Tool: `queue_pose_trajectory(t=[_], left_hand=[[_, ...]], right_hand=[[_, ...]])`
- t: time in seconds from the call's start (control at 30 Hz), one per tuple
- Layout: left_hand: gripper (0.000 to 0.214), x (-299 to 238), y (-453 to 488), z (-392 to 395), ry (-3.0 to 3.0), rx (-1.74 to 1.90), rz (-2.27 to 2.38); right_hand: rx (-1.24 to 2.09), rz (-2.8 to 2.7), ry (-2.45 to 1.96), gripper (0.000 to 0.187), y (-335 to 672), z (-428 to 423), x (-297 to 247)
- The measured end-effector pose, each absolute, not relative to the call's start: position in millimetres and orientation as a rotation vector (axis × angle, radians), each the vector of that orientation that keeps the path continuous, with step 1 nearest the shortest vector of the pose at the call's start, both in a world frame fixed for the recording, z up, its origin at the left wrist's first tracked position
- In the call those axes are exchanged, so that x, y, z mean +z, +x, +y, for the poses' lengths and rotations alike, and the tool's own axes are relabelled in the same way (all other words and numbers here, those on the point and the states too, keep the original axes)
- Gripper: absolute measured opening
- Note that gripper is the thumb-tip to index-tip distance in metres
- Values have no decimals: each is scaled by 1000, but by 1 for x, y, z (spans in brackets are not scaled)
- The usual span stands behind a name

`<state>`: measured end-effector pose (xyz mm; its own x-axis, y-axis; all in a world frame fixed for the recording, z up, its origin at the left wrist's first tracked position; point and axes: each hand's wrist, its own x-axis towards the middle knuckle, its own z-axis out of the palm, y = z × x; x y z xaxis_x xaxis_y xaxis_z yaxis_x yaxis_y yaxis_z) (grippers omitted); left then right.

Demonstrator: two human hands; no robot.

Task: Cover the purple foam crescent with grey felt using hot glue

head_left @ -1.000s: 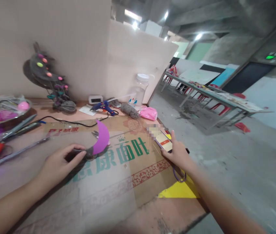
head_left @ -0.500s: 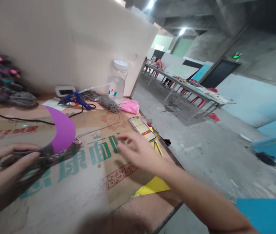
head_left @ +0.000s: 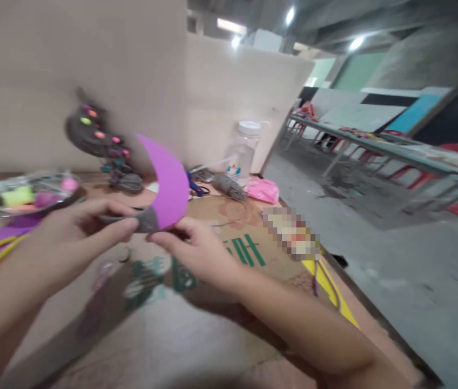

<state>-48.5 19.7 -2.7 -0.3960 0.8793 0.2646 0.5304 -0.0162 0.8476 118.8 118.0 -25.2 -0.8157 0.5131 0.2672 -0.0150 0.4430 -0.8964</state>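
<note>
Left hand (head_left: pixel 81 232) pinches the gray end (head_left: pixel 148 220) of a purple crescent (head_left: pixel 173 185) above the desk (head_left: pixel 378 330), right hand (head_left: pixel 200 251) gripping its lower edge; light, even pressure should keep the thin shape from creasing.

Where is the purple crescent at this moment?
The purple crescent is left of centre in the head view, its grey end in the left hand and the right hand at its lower edge; the clear bottle stands farther right.
</note>
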Motion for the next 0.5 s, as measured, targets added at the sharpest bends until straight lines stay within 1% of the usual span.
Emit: queue_pose_trajectory(t=[0.07,0.1,0.23,0.33,0.4,0.5], left_hand=[[21,6,-47,19,1528,1385,1905],[23,8,-48,18,1519,1388,1904],[19,12,-63,8,1396,1470,1925],[19,15,-76,2,1289,1541,1903],[20,16,-81,0,1290,1520,1880],[19,15,-83,0,1342,1456,1867]], right_hand=[[1358,-2194,-496,25,120,126,-21],[1343,-2273,-495,27,122,130,-19],[1224,-2525,-431,29,134,143,-5],[1195,-2704,-380,27,142,149,9],[1144,-2811,-364,26,141,152,18],[1082,-2665,-419,37,132,151,24]])
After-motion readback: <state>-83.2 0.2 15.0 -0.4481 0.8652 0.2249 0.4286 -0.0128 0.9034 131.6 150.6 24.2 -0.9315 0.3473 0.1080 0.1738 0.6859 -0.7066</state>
